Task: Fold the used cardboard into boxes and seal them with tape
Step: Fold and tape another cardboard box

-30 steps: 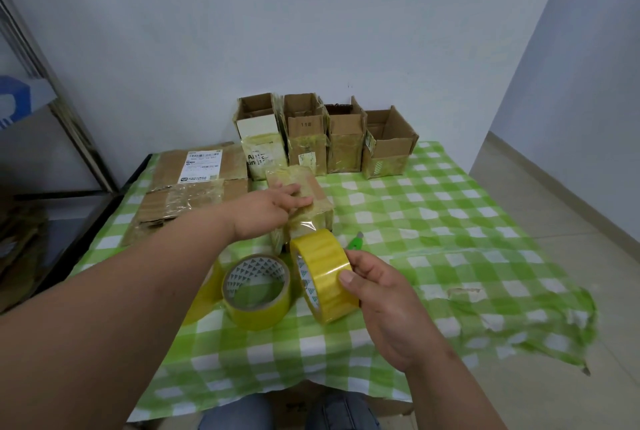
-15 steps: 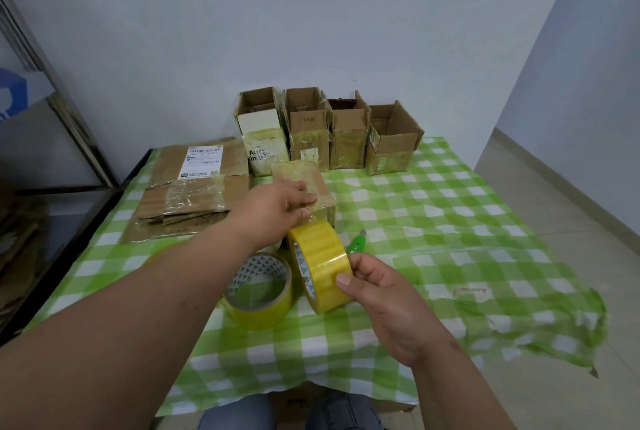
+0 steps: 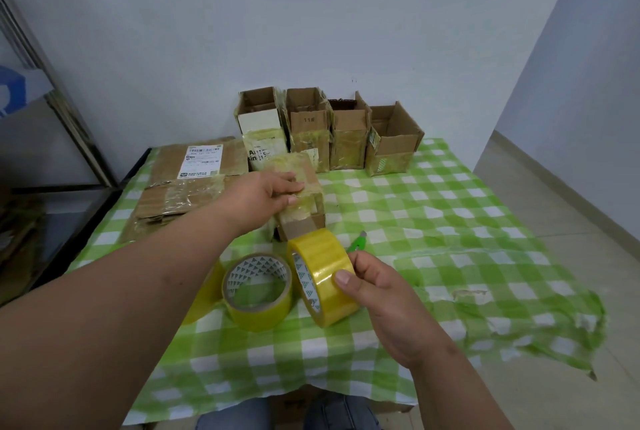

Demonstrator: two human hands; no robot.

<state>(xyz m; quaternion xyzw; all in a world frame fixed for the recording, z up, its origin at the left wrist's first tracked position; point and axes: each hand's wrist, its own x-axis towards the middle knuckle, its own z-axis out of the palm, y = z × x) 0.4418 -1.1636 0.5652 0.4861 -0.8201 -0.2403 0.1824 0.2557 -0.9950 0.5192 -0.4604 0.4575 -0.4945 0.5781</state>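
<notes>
The chief risk, as I judge it, is at the tape: the right hand (image 3: pixel 377 294) grips a yellow roll (image 3: pixel 323 277) on edge just in front of the box (image 3: pixel 301 197), thumb over the outer face and fingers curled round the far side, and any strip running from roll to box is too clear to make out. If there is one, pulling the roll away at a slant could lay it crooked or wrinkled across the seam, or let it fold back and stick to itself. A second risk is the box shifting: the left hand (image 3: pixel 266 195) lies on its top with fingers nearly straight, pressing rather than gripping, so a hard tug from the roll could drag or tip the light box toward the person. The old glossy tape already on the cardboard may also keep new tape from bonding well. A green cutter (image 3: pixel 356 244) lies on the counter (image 3: pixel 450 221) just behind the right hand; reaching for it while the tape is taut could loosen the hold. The box stands under the left hand, near the middle of the counter, with the held roll touching or almost touching its near lower edge; I cannot tell which. A spare roll (image 3: pixel 256 291) lies flat just left of the held one. Four finished boxes (image 3: pixel 329 138) stand in a row at the wall, and flat cardboard (image 3: pixel 187 187) is stacked at the left.
</notes>
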